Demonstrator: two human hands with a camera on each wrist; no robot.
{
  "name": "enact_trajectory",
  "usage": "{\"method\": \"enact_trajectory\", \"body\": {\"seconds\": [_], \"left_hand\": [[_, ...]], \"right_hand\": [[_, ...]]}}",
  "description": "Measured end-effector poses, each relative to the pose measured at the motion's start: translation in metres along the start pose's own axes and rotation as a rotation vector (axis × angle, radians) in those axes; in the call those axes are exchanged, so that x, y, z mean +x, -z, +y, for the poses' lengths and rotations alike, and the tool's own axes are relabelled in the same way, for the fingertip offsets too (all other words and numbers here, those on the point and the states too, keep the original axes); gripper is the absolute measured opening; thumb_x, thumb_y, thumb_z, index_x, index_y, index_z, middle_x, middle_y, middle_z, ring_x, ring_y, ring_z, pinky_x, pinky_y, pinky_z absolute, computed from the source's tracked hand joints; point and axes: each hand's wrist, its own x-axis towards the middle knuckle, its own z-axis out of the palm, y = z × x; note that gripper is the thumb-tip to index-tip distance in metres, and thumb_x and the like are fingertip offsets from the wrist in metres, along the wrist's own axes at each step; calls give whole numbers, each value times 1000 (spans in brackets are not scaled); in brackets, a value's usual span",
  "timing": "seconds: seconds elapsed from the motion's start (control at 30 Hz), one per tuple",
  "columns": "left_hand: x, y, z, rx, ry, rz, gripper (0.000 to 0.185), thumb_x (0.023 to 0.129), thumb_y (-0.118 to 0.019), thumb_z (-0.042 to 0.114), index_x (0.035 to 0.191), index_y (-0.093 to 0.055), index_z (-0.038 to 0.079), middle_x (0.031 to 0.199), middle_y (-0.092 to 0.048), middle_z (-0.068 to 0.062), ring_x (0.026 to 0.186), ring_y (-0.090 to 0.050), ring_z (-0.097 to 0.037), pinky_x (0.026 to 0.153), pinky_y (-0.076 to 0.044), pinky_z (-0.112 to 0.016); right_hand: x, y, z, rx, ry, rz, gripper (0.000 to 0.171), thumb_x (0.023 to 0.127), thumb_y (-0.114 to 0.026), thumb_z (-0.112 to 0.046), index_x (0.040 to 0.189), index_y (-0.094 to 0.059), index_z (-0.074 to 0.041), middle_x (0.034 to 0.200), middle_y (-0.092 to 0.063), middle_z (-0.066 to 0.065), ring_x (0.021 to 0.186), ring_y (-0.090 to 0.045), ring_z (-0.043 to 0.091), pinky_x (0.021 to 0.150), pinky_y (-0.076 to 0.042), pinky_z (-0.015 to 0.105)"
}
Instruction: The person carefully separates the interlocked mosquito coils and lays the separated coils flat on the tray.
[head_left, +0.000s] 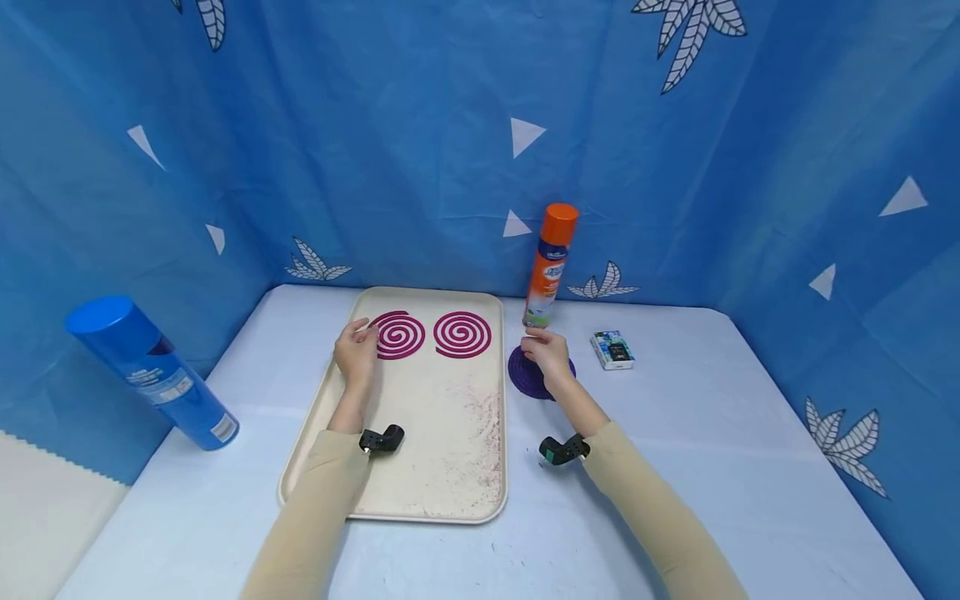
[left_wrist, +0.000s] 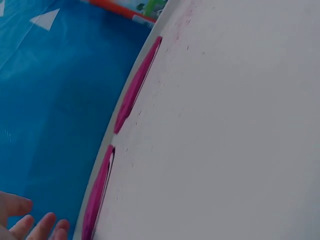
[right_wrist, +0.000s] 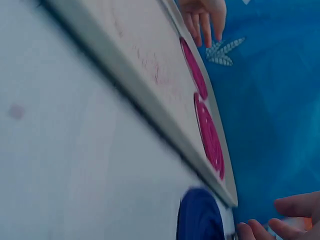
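Blue curtain (head_left: 420, 158) behind, left hand (head_left: 357, 354) by a pink coil (head_left: 400, 336), right hand (head_left: 551, 357) over a purple coil (head_left: 529, 378), fingers all kinda loose, empty.

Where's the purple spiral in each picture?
Head: the purple spiral is right of the tray, partly covered by the right hand.
Left wrist: not in this picture.
Right wrist: at the bottom edge, right of the middle, looking blue.
Landmark in all three: two pink spirals on the tray.
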Motion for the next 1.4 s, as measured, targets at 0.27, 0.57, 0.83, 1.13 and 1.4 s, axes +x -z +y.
{"method": "enact_trajectory", "body": {"seconds": [0.27,0.57,0.83,1.13,1.4], "left_hand": [[-35,-28,28,5,-45,-248,29,91,-57,8,118,-63,-2,107,-69,-23,99,-65,-29,63,-43,-6],[-98,-90,45,92,-84,-666,42,93,-56,8,134,-51,-2,104,-69,-24,85,-70,-31,69,-59,-25],[-144,-116,57,330,-128,-961,71,96,-53,27,151,-17,0,150,-33,-28,139,-34,-41,113,-35,-51],[-155,-121,57,385,-124,-989,71,96,-54,31,150,-20,-1,153,-29,-25,142,-27,-40,117,-28,-53],[-138,-108,52,191,-142,-839,54,94,-57,18,142,-38,1,139,-47,-26,132,-45,-38,110,-41,-49]], "right_hand": [[-4,51,16,-213,94,124,36,91,-57,-6,126,-58,3,120,-62,24,95,-61,15,79,-50,21],[-11,80,34,-198,56,101,38,93,-54,-7,129,-53,6,124,-58,27,89,-57,13,63,-43,12],[-16,83,39,-215,34,6,42,94,-55,-7,133,-49,5,131,-53,28,116,-54,29,95,-47,33],[-21,75,35,30,-78,-6,63,90,-57,2,146,-29,2,114,-50,16,66,-55,0,60,-51,12],[-34,80,15,191,-71,19,62,88,-59,6,145,-35,-1,70,-65,-9,57,-64,1,53,-54,14]]}}
